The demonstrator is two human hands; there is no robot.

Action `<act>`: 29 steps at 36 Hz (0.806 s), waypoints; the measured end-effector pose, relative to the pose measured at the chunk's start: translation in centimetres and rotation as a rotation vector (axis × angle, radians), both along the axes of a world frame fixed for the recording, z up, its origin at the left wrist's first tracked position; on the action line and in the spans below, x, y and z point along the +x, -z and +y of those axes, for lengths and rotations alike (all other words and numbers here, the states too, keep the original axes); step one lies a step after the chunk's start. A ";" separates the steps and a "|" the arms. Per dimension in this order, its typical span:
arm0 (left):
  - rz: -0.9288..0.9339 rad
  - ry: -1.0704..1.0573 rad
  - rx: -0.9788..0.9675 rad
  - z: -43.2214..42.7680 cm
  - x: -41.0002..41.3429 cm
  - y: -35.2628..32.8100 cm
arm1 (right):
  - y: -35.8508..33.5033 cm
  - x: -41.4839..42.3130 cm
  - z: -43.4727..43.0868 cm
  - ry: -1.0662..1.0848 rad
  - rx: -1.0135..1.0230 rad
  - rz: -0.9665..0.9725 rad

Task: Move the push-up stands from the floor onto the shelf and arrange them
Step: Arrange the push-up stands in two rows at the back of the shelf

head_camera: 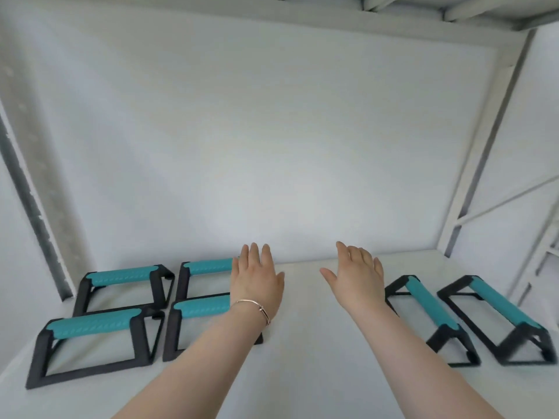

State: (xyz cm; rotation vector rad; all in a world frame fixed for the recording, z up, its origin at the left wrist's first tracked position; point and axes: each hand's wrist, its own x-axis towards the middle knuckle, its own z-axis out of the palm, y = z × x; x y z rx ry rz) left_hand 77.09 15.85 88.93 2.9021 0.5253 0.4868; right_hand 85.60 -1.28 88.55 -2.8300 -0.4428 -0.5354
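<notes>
Our left hand (257, 279) and right hand (354, 273) hover over the white shelf (302, 343), fingers straight, holding nothing. Four push-up stands (121, 276) sit at its left, a pair of stands (429, 300) at its right.

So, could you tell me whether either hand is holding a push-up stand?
No, the left hand and the right hand both have straight fingers that curl round nothing.

No text, label or number can be read anywhere.

Both hands, left (257, 278) and right (357, 272), outstretched, palms down, fingers straight
</notes>
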 end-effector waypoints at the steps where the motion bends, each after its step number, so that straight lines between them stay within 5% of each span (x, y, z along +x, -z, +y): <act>1: 0.004 0.009 -0.008 -1.9 0.7 0.1 | -0.2 0.5 -1.9 0.011 0.002 0.000; 17: 0.128 0.028 -0.214 -27.5 9.8 1.8 | 0.9 7.3 -25.9 0.176 -0.090 0.130; 29: 0.260 -0.109 -0.807 -31.3 14.0 3.4 | 4.5 11.2 -30.4 0.190 0.033 0.358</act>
